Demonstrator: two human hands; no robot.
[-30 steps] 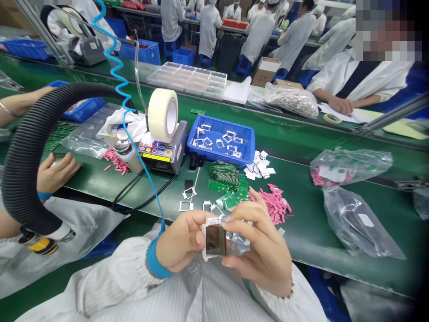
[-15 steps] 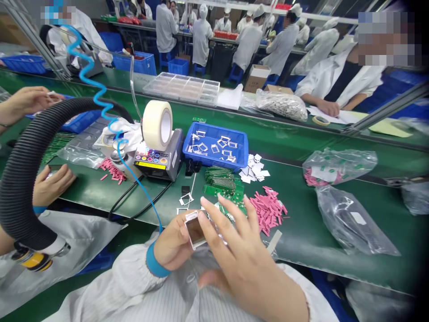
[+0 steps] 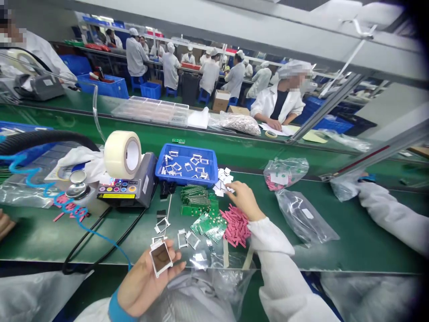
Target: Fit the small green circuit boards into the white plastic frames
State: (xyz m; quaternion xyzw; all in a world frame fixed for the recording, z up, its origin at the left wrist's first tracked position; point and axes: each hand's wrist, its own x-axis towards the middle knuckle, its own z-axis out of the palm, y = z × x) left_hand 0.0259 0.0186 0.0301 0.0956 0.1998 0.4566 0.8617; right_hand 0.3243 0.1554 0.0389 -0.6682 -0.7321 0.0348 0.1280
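My left hand (image 3: 147, 279) is near the table's front edge, fingers closed around a small dark screen in a white frame (image 3: 161, 258). My right hand (image 3: 243, 199) reaches out over the green belt, its fingertips at a pile of small white squares (image 3: 223, 181) beside the blue tray (image 3: 187, 179). I cannot make out whether its fingers pinch one. Green circuit boards (image 3: 204, 214) and pink strips (image 3: 236, 224) lie just under and left of that wrist. Loose white frames (image 3: 185, 238) lie in front of my left hand.
A tape dispenser with a big roll (image 3: 122, 154) stands left, with a black hose (image 3: 40, 138) and blue coiled cord (image 3: 43, 197). Plastic bags (image 3: 303, 214) lie right. Another person's sleeve (image 3: 389, 214) rests at far right. Workers sit across the belt (image 3: 281, 100).
My right hand let go of the framed screen and reached forward to the white squares. My left hand keeps the screen. The view tilted up and swung right.
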